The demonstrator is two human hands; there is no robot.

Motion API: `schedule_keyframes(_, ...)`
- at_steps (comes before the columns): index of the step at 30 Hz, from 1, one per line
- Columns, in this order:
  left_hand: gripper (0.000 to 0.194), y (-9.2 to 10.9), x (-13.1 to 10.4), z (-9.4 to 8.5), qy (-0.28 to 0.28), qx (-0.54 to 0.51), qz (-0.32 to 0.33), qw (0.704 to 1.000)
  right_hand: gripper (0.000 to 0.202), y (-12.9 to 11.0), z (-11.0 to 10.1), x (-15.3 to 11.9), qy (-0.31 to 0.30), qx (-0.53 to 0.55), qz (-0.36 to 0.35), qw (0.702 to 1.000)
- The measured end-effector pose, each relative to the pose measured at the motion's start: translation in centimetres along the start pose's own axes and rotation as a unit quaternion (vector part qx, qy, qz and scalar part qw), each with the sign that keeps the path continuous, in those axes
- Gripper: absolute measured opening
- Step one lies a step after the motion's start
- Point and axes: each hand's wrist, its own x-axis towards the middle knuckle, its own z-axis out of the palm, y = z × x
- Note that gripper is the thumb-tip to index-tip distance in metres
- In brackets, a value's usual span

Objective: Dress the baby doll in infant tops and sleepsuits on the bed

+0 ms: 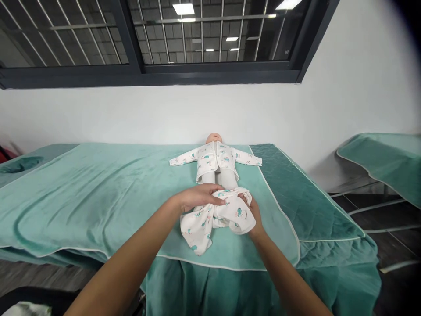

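A baby doll (214, 138) lies on its back on the green bed, head toward the wall, in a white printed jacket (207, 159) with both sleeves spread out. Its pale legs reach down to a bunched white printed garment (235, 211), which hides the feet. My left hand (201, 197) grips the garment's upper left edge between thumb and fingers. At its right side my right hand (252, 211) is closed on the cloth, with the fingers partly tucked inside an opening. One part of the garment hangs loosely down to the left on the cover.
A light green cover (98, 188) with a pale edge lies over a darker green quilted bedspread (309, 206). Behind the bed are a white wall and a dark-framed window (213, 78). Another green-covered bed (388, 162) stands at the right.
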Motion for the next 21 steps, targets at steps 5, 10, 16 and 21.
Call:
schedule_keyframes(5, 0.041, -0.1, 2.3, -0.7, 0.078, -0.013, 0.054, 0.995, 0.045, -0.8, 0.3, 1.2, 0.026, 0.034, -0.019, 0.999)
schedule_keyframes(10, 0.037, 0.3, 5.5, -1.3, 0.15, -0.004, 0.108, 0.983, 0.048, -1.5, 0.4, 3.0, 0.015, 0.056, -0.029, 0.998)
schedule_keyframes(16, 0.04, 1.3, 6.1, -2.0, 0.095, 0.075, 0.132, 0.984, 0.047, -1.5, -0.3, 3.4, -0.015, 0.148, 0.014, 0.989)
schedule_keyframes(21, 0.066, 0.7, 4.8, -1.3, -0.001, 0.122, 0.111, 0.986, 0.046, -1.0, -1.3, 2.8, 0.015, 0.156, 0.055, 0.986)
